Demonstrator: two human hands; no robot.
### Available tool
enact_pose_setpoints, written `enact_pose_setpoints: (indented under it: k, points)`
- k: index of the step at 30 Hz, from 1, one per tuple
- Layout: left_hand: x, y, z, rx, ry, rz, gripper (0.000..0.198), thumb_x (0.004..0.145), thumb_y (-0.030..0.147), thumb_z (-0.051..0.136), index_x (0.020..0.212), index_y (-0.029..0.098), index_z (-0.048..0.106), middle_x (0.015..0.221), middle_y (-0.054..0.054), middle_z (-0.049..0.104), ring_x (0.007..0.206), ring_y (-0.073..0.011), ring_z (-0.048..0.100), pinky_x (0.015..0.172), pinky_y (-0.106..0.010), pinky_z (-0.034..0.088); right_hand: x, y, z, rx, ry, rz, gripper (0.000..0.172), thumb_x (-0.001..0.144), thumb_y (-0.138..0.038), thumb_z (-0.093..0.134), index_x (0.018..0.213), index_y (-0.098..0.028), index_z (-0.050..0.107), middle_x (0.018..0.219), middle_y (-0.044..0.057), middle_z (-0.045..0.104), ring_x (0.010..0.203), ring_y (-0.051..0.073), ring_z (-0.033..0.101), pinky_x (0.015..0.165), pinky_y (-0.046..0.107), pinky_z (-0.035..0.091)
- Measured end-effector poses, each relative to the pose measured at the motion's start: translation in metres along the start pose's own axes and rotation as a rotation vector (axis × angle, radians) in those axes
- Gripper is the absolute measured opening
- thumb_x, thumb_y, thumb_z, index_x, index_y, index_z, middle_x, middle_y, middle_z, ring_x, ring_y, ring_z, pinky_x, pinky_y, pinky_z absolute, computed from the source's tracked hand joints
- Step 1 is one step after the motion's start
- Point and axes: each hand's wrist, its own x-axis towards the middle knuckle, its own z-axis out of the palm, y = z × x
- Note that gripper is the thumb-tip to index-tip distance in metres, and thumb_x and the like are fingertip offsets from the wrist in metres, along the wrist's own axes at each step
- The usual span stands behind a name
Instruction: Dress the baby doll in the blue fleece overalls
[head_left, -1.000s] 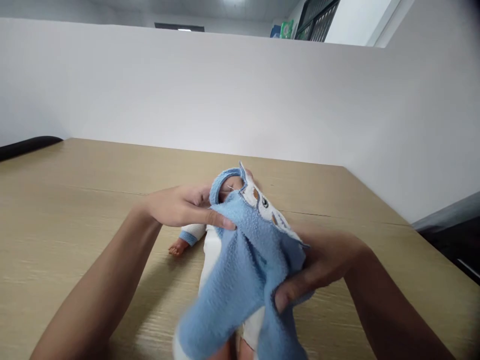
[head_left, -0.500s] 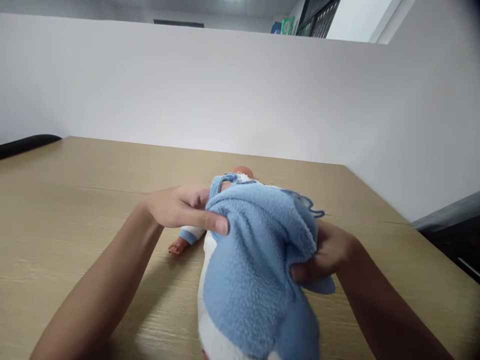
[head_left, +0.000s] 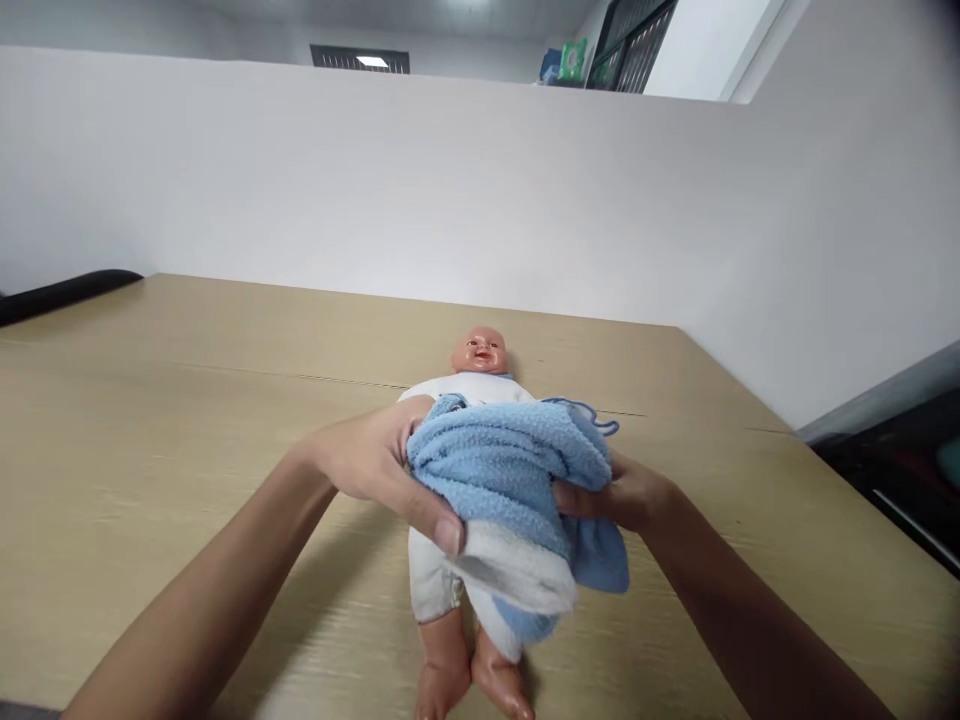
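A baby doll lies on its back on the table, head at the far side, bare feet toward me. It wears a white outfit. Above its middle, both hands hold a bunched blue fleece doll garment with a white lower part and thin blue ties at its upper right. My left hand is closed on the garment's left side, thumb in front and fingers hidden behind. My right hand grips the right side, its fingers partly under the cloth. The doll's arms are hidden.
The wooden table runs back to a white partition wall. At the far left stands a black rounded edge. Dark objects lie beyond the table's right side. A green packet shows above the wall.
The garment has been gathered up into a shorter bunch in both hands, its white part now showing. The doll's face, chest and legs have come into view. My left thumb has moved lower.
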Motion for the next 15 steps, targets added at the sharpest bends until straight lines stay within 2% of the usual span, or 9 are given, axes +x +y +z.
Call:
enact_pose_setpoints:
  k: [2,4,6,8,9,11,13,14,15]
  points:
    - [-0.008,-0.008,0.017,-0.027,0.109,0.038,0.039,0.063,0.03,0.104,0.095,0.019,0.085,0.091,-0.005,0.082,0.094,-0.0248,0.077,0.091,-0.032,0.065,-0.008,0.001,0.013,0.007,0.008,0.053,0.067,0.087,-0.067,0.083,0.136,-0.021,0.076,0.129,0.011,0.08,0.125,0.032,0.073,0.115,0.047,0.055]
    - [-0.018,-0.015,0.038,-0.045,0.241,0.011,0.037,0.073,0.041,0.099,0.097,0.018,0.085,0.09,-0.005,0.081,0.092,-0.0238,0.076,0.091,-0.034,0.064,-0.014,-0.001,0.026,0.039,-0.04,0.037,0.075,0.087,-0.068,0.083,0.143,-0.02,0.07,0.133,0.012,0.077,0.128,0.032,0.071,0.114,0.047,0.055]
    - [-0.028,-0.023,0.062,-0.04,0.423,-0.066,0.044,0.083,0.053,0.091,0.106,0.016,0.083,0.099,-0.007,0.081,0.098,-0.0237,0.075,0.094,-0.033,0.061,-0.019,-0.005,0.037,0.09,-0.136,0.004,0.088,0.08,-0.069,0.089,0.147,-0.018,0.065,0.134,0.013,0.076,0.126,0.032,0.071,0.11,0.045,0.057]
    - [-0.039,-0.033,0.089,-0.061,0.533,-0.108,0.05,0.088,0.059,0.085,0.115,0.017,0.081,0.108,-0.008,0.081,0.105,-0.0236,0.073,0.102,-0.034,0.057,-0.026,-0.009,0.049,0.084,-0.195,0.006,0.088,0.075,-0.058,0.096,0.147,-0.018,0.065,0.133,0.012,0.076,0.123,0.031,0.072,0.109,0.043,0.057]
    - [-0.044,-0.04,0.102,-0.078,0.564,-0.116,0.051,0.091,0.061,0.081,0.116,0.017,0.08,0.109,-0.008,0.08,0.105,-0.0233,0.072,0.103,-0.033,0.056,-0.03,-0.01,0.056,0.039,-0.176,0.016,0.082,0.075,-0.049,0.097,0.145,-0.018,0.067,0.132,0.01,0.076,0.122,0.03,0.072,0.11,0.042,0.057]
    - [-0.057,-0.056,0.124,-0.087,0.614,-0.144,0.052,0.094,0.065,0.075,0.111,0.016,0.079,0.106,-0.008,0.079,0.101,-0.023,0.071,0.098,-0.032,0.055,-0.039,-0.011,0.07,-0.091,-0.057,0.055,0.063,0.078,-0.035,0.093,0.136,-0.02,0.072,0.124,0.007,0.079,0.114,0.028,0.074,0.105,0.04,0.058]
    - [-0.07,-0.076,0.141,-0.076,0.661,-0.182,0.053,0.097,0.068,0.07,0.098,0.015,0.077,0.095,-0.008,0.077,0.09,-0.0222,0.069,0.089,-0.031,0.057,-0.046,-0.01,0.087,-0.213,0.106,0.118,0.046,0.081,-0.031,0.084,0.126,-0.02,0.077,0.114,0.006,0.081,0.102,0.027,0.076,0.092,0.037,0.061]
    - [-0.076,-0.085,0.148,-0.064,0.707,-0.198,0.055,0.096,0.069,0.069,0.098,0.015,0.077,0.093,-0.009,0.077,0.09,-0.0233,0.07,0.088,-0.032,0.057,-0.049,-0.008,0.095,-0.267,0.176,0.147,0.038,0.082,-0.029,0.081,0.119,-0.02,0.079,0.109,0.006,0.082,0.097,0.026,0.076,0.086,0.035,0.061]
    - [-0.08,-0.094,0.153,-0.044,0.748,-0.223,0.055,0.095,0.069,0.07,0.105,0.016,0.077,0.101,-0.01,0.079,0.097,-0.0261,0.071,0.093,-0.034,0.058,-0.05,-0.006,0.104,-0.317,0.232,0.161,0.031,0.082,-0.027,0.077,0.113,-0.021,0.08,0.105,0.005,0.082,0.093,0.025,0.076,0.083,0.033,0.061]
